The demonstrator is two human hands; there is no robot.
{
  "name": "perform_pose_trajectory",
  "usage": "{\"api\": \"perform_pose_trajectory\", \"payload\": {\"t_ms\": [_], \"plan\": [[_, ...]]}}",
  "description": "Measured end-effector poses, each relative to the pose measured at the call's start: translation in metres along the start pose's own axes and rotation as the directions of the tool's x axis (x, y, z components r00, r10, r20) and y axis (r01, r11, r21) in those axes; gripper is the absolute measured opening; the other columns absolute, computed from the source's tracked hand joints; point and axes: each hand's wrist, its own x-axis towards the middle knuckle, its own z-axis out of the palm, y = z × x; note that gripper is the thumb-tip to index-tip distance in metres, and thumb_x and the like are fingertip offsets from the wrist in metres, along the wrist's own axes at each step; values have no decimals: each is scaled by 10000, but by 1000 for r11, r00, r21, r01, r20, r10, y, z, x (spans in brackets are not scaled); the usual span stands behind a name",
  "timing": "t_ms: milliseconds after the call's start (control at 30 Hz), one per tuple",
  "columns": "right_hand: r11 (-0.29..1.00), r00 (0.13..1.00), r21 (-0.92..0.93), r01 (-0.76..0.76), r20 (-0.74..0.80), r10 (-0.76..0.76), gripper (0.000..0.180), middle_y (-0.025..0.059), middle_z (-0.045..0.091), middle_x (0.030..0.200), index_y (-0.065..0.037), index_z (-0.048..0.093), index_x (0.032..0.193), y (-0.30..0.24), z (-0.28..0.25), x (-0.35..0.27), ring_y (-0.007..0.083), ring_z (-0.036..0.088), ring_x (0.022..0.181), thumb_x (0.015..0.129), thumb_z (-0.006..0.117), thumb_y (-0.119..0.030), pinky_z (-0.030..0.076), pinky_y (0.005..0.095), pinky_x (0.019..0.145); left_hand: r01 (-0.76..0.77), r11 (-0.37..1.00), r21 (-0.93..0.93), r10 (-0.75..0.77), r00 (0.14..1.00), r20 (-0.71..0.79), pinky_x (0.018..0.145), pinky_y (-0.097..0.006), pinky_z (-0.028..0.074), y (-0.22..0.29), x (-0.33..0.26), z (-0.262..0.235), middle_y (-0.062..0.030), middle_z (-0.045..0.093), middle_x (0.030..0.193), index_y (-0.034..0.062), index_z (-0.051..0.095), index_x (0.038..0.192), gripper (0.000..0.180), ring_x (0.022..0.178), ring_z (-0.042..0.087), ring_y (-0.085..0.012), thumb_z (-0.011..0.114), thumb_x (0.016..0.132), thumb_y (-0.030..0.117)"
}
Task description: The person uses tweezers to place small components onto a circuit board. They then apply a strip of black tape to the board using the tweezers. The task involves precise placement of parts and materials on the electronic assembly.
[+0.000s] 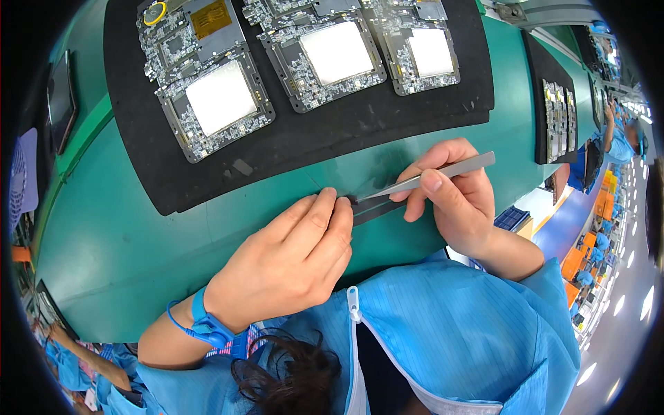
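The blue smock (449,332) fills the near edge. Beyond it on the green table (117,242), just short of the black mat (311,131), the left hand (287,259) pins a dark strip (370,209) under closed fingers. The right hand (456,197) pinches steel tweezers (432,176), tips at the strip's end. Best keep the strip flat and the tweezers shallow while lifting.

three circuit boards (216,97), one tweezers (443,174)
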Motion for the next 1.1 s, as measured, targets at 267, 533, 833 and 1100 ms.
{"api": "perform_pose_trajectory", "payload": {"t_ms": [267,533,833,1100], "plan": [[985,987,66,157,23,-159,206,199,683,900,-22,462,1155,-39,-18,62,170,656,674,1031,512,-178,531,254,575,155,983,-96,-172,963,-206,864,-420,570,-21,15,-25,-165,675,1054,-56,686,1011,318,1008,678,-345,785,716,9],[984,985,-57,166,60,-163,196,180,700,868,4,497,1153,-50,-4,135,161,677,651,1047,466,-158,560,264,632,299,937,180,-249,935,-254,897,-420,536,-53,38,-20,-180,646,1146,-54,694,1096,432,1089,636,-348,798,686,34],[984,990,-125,128,71,-120,175,181,701,872,8,476,1144,-48,3,140,191,700,663,1042,483,-134,612,337,697,256,936,241,-171,931,-324,839,-423,566,-61,38,-11,-176,676,1041,-60,727,972,260,994,657,-327,722,753,80],[983,993,-145,115,56,-108,178,177,703,855,13,479,1133,-49,6,140,204,712,679,1046,478,-142,604,302,673,251,939,234,-161,925,-344,818,-408,549,-63,37,-8,-166,661,1077,-49,725,1008,372,1010,648,-327,780,649,32]]}}
